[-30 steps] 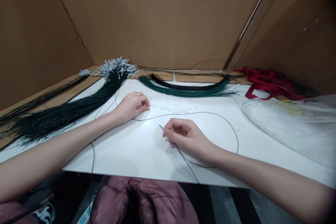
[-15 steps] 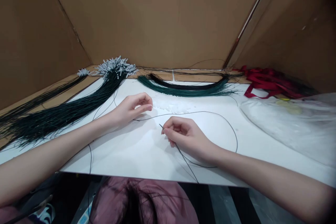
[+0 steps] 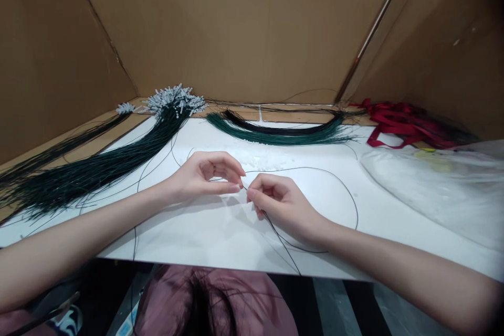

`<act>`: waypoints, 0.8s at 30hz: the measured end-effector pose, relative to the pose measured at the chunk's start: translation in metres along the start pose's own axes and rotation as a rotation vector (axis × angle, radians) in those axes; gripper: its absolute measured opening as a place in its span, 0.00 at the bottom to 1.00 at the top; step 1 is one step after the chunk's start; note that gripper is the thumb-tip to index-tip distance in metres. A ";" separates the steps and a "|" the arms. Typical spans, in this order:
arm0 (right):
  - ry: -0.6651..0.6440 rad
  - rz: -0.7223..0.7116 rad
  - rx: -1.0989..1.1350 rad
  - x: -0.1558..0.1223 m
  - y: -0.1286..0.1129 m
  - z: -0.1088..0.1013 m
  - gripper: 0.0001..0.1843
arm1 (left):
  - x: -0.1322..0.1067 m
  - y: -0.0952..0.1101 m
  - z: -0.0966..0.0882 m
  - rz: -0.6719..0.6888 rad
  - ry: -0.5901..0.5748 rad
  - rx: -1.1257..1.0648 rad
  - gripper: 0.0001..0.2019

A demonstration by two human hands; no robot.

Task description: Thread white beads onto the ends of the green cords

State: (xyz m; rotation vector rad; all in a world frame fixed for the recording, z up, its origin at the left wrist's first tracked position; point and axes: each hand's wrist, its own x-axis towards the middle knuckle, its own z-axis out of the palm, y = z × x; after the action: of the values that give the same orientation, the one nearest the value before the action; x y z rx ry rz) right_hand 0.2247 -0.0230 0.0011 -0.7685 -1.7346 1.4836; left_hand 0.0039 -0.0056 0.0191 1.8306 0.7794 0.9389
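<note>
My right hand (image 3: 275, 199) rests on the white board (image 3: 197, 231) and pinches a thin black cord (image 3: 346, 189) near its tip; the cord loops out to the right and back under my wrist. My left hand (image 3: 205, 176) sits just left of it, thumb and forefinger pinched together at the cord's tip, holding something too small to make out. A scatter of tiny clear beads (image 3: 263, 157) lies on the board just beyond both hands.
A large bundle of dark green cords with white tips (image 3: 118, 160) fans along the left. A curved green and black cord bundle (image 3: 279, 134) lies at the back. Red ribbons (image 3: 405, 123) sit far right, above a clear plastic bag (image 3: 433, 184). Cardboard walls (image 3: 244, 26) enclose the board.
My left hand has left the bead scatter and moved right and nearer, pinched, to meet my right hand at the cord's tip. My right hand has hardly moved.
</note>
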 end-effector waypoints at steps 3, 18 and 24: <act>0.002 -0.005 -0.012 0.000 -0.002 0.000 0.11 | -0.001 0.001 0.001 0.000 -0.018 -0.004 0.10; 0.004 -0.028 -0.045 -0.001 -0.002 -0.001 0.15 | -0.005 0.009 0.007 -0.042 -0.026 0.082 0.04; 0.016 -0.038 -0.056 -0.001 -0.002 -0.001 0.14 | -0.004 0.010 0.008 -0.095 -0.012 0.059 0.05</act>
State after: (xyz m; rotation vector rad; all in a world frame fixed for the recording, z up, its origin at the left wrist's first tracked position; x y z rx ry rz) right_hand 0.2262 -0.0233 0.0035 -0.7698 -1.7761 1.4050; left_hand 0.0098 -0.0162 0.0244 1.8320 0.8871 0.8509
